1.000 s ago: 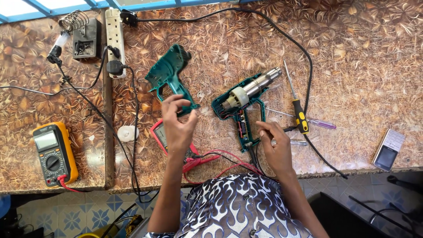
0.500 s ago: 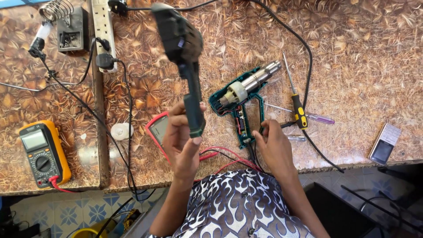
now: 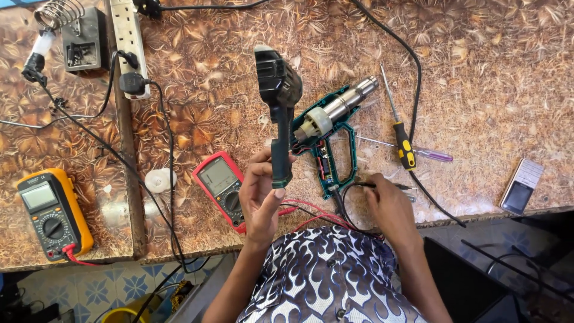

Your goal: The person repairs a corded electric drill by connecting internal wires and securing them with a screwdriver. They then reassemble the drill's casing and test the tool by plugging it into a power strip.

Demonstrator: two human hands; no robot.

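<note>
A dark drill housing half (image 3: 278, 113) is held upright above the patterned surface (image 3: 490, 72), its handle end pinched in the left hand (image 3: 260, 197). Just to its right, the opened teal drill body (image 3: 332, 128) is laid flat. A black probe (image 3: 382, 186) at the drill's base is gripped by the right hand (image 3: 391, 206). A red multimeter (image 3: 222, 186) is seen beside the left hand.

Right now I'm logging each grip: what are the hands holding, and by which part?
The left hand holds the dark housing half by its handle end. The right hand rests on the table by the opened tool, apparently holding nothing.
</note>
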